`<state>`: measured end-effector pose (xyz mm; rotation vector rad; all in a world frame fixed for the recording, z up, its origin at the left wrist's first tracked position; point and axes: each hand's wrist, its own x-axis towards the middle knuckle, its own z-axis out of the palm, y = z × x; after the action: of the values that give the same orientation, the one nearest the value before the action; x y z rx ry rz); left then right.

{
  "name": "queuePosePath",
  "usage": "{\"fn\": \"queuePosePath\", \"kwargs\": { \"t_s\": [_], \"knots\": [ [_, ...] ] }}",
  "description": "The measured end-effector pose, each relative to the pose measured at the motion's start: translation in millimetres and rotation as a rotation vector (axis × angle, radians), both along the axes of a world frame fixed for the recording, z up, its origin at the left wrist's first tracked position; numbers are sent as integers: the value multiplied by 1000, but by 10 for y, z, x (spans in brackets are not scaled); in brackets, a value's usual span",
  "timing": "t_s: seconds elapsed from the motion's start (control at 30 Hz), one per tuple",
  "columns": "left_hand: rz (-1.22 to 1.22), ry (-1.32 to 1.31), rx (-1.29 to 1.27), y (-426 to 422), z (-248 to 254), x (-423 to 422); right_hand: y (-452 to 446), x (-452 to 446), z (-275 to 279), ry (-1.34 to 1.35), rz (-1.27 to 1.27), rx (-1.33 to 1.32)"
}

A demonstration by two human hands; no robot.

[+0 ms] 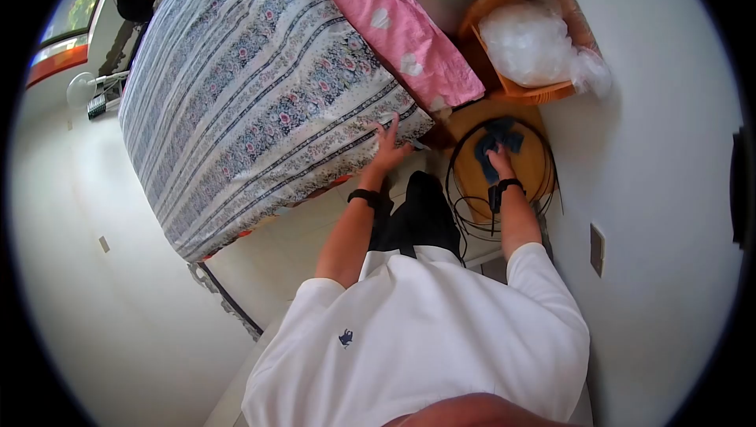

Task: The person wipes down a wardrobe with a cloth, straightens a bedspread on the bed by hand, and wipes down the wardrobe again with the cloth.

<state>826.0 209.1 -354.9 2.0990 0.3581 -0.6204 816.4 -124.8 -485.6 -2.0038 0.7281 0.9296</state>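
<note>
My right hand (499, 162) is closed on a dark blue cloth (510, 140), which lies bunched on a round wooden top (469, 176). Thin black cable loops (451, 183) run around that wooden top. My left hand (387, 148) reaches over the near corner of the bed, its fingers spread and nothing in them. Beneath it is a patterned bedspread (260, 88) with striped flower bands; whether my fingertips touch it I cannot tell.
A wooden chair-like piece (543, 97) at the upper right holds a bundle of clear plastic (526, 42). Pink fabric with hearts (386, 21) covers the bed's right side. A white wall with a switch plate (598, 250) stands close on my right. A white fan (82, 90) is far left.
</note>
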Motion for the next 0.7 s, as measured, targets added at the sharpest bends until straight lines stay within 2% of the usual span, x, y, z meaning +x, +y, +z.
{"fn": "queuePosePath", "kwargs": {
  "t_s": [0.07, 0.13, 0.2, 0.23, 0.27, 0.3, 0.33, 0.37, 0.43, 0.5, 0.57, 0.63, 0.67, 0.7],
  "knots": [
    [-65, 60, -68, 3, -23, -53, 26, -38, 157, -100, 18, -74],
    [-15, 156, -475, 3, -82, -123, -17, 34, 506, -124, 26, -69],
    [-31, 185, -519, -42, 30, -183, -47, 57, 753, -151, 25, -62],
    [-52, 225, -558, -67, 98, -221, -82, 30, 806, -277, 7, -125],
    [-54, 217, -561, -103, 156, -263, -139, -22, 829, -399, -9, -187],
    [-82, 213, -476, -142, 189, -283, -191, -54, 821, -410, -8, -185],
    [-109, 209, -391, -183, 224, -323, -257, -102, 828, -496, -134, -246],
    [-116, 195, -388, -203, 231, -380, -275, -138, 917, -586, -269, -306],
    [-109, 172, -516, -207, 217, -448, -318, -189, 1123, -634, -351, -281],
    [-160, 152, -506, -198, 301, -443, -304, -214, 1490, -678, -447, -270],
    [-228, 138, -508, -228, 477, -411, -150, -231, 1971, -857, -517, -136],
    [-310, 72, -415, -267, 860, -363, -23, -241, 2246, -952, -530, -80],
    [-341, 73, -430, -271, 793, -347, 50, -248, 2398, -1038, -521, -9],
    [-354, 69, -483, -269, 633, -303, 175, -277, 2679, -1013, -508, 75]
  ]
}}
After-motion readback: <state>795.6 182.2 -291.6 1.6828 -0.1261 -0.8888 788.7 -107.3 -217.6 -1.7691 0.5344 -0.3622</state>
